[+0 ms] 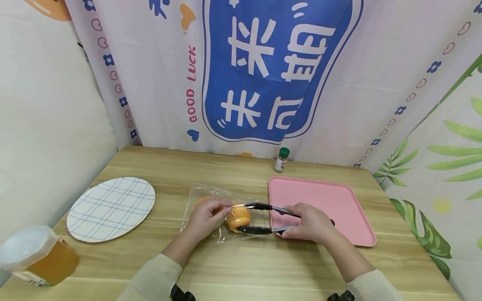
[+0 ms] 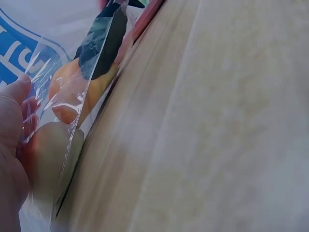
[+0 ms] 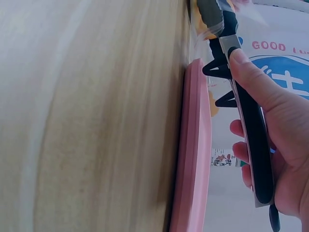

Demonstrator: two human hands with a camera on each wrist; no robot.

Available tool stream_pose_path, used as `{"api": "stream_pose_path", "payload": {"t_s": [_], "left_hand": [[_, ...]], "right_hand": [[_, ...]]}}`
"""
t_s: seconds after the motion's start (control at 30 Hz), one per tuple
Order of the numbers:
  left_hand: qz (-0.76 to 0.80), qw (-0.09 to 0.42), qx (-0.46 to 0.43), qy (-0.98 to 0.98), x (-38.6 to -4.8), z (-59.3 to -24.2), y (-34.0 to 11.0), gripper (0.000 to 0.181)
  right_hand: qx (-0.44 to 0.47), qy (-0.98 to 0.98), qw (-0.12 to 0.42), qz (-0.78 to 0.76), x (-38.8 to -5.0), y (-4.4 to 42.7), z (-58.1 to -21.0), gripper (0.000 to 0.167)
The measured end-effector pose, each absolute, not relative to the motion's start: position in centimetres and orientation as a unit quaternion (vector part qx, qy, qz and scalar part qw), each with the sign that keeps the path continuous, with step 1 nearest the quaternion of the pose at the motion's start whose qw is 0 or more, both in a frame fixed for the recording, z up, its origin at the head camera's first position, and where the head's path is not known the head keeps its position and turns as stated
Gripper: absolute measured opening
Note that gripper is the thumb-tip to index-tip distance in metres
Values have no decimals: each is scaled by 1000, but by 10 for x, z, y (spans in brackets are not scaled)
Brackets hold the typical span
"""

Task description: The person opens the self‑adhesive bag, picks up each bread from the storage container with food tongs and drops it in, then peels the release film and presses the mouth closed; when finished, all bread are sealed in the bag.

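Note:
The left hand [image 1: 205, 217] pinches the edge of a clear plastic bag [image 1: 193, 198] lying at the table's middle. Round the handles of black-and-silver tongs [image 1: 260, 206] curl the fingers of the right hand [image 1: 311, 223], its thumb on one arm in the right wrist view. The black tong tips reach into the bag mouth, one on each side of an orange bread-like piece [image 1: 238, 218]. Another rounded piece [image 2: 50, 150] lies in the bag beside the left hand, partly hidden by that hand in the head view.
A pink tray [image 1: 320, 190] lies under and behind the right hand. Behind it stands a green-capped shaker [image 1: 281, 160]. At the left are a checked oval plate [image 1: 113, 207] and a lidded tub with amber contents [image 1: 54, 261]. Printed cloth hangs behind the table.

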State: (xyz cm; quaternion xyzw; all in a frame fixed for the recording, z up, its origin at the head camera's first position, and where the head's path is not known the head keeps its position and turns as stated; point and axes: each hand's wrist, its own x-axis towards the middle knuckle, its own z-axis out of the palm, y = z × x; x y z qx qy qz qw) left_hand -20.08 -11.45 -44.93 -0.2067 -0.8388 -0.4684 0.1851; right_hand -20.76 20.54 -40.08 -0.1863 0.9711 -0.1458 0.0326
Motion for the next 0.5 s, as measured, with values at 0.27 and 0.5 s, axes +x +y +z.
{"api": "stream_pose_path", "payload": {"t_s": [0.27,0.5], "left_hand": [[-467,181,-199,-842,-201,-450,-114,11],[-460,170,-193,-850,-200,-448,-113,12]], "right_hand": [[-195,971,37,-133,-209,203,-399,83],[-183,971,56,-143,-210,207,-396,85]]}}
